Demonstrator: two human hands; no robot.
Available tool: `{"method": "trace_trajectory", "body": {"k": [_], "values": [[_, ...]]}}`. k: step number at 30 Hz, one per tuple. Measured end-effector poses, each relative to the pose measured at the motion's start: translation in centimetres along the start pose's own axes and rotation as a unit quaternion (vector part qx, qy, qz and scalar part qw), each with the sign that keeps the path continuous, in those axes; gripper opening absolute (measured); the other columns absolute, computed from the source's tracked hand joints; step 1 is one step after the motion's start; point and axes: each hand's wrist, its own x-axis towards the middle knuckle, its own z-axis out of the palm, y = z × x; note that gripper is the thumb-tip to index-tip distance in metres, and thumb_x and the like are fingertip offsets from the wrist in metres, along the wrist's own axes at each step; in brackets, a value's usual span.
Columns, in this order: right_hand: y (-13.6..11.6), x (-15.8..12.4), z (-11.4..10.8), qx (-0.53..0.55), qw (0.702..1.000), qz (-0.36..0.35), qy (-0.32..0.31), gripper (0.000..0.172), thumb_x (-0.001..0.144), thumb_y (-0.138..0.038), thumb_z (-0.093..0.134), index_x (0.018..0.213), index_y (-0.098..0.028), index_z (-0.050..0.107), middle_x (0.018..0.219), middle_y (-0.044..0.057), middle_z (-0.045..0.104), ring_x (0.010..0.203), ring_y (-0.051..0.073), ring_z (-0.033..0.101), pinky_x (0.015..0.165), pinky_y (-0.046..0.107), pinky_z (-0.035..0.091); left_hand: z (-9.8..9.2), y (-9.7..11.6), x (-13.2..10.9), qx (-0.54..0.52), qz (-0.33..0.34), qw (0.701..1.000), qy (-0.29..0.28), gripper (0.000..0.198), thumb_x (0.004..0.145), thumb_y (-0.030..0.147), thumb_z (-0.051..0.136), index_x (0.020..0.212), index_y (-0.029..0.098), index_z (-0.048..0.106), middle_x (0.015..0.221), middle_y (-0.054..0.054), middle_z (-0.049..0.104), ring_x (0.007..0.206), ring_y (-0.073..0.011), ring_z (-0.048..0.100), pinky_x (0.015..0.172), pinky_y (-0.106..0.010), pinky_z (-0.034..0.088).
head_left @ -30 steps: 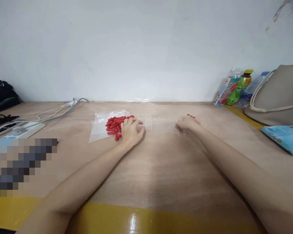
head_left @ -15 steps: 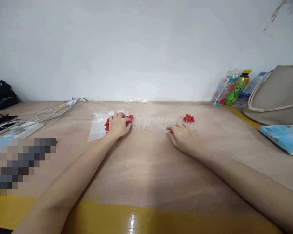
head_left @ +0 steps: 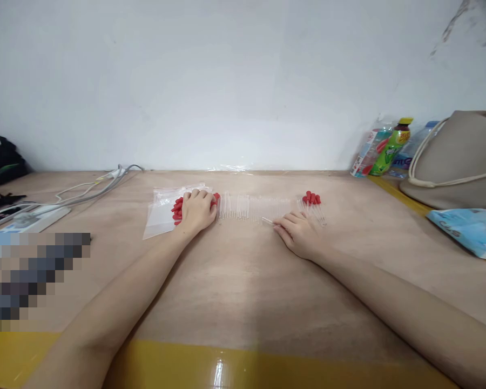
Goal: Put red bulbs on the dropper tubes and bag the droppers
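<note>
My left hand (head_left: 199, 209) rests with curled fingers over a pile of red rubber bulbs (head_left: 178, 207) lying on a clear plastic bag (head_left: 157, 216). Its fingertips are hidden, so what they hold does not show. Between thumb and fingers, my right hand (head_left: 297, 232) pinches a thin clear dropper tube (head_left: 267, 221), its tip pointing left. A row of similar clear tubes (head_left: 238, 206) lies side by side between the hands. Just beyond the right hand lie several tubes fitted with red bulbs, the capped droppers (head_left: 311, 199).
Bottles (head_left: 391, 148), a beige drawstring bag (head_left: 457, 156) and a blue tissue pack (head_left: 467, 232) stand or lie at the right. On the left are a white power strip (head_left: 44, 219), cables (head_left: 93, 189) and a black bag (head_left: 2, 159). A wall (head_left: 243, 81) rises behind the table.
My left hand's fingers have curled further over the red bulbs. The right hand has shifted slightly left and toward me, still pinching the tube. The view has moved slightly.
</note>
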Motion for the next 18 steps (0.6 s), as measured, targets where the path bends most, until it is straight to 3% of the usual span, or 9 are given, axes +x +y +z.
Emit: {"method": "trace_trajectory", "body": {"k": [7,12,18], "values": [[0.09,-0.02,0.04,0.020,1.000,0.005,-0.007,0.020,0.086,-0.024,0.044,0.084,-0.017,0.063,0.081,0.006,0.064,0.079,0.018,0.052,0.073,0.030,0.030,0.14,-0.08,0.07,0.009,0.019,1.000,0.017,0.015,0.078,0.023,0.043,0.079,0.017,0.057,0.077,-0.009,0.064,0.084,-0.0269,0.050,0.077,-0.042,0.028],[-0.01,0.03,-0.10,0.019,1.000,0.010,-0.016,0.018,0.085,-0.022,0.045,0.084,-0.016,0.063,0.081,0.006,0.064,0.080,0.018,0.052,0.073,0.030,0.031,0.03,-0.02,0.12,0.003,0.024,0.999,0.022,0.025,0.082,0.017,0.038,0.101,0.018,0.055,0.085,-0.009,0.064,0.088,-0.0268,0.049,0.081,-0.045,0.026],[-0.10,0.03,-0.16,0.021,1.000,0.007,-0.008,0.019,0.086,-0.022,0.044,0.085,-0.017,0.062,0.082,0.006,0.063,0.080,0.018,0.054,0.072,0.030,0.031,-0.40,-0.43,0.33,-0.118,0.012,0.991,0.061,0.029,0.084,0.015,0.038,0.102,0.023,0.059,0.100,-0.007,0.058,0.096,-0.0228,0.049,0.081,-0.039,0.035]]}}
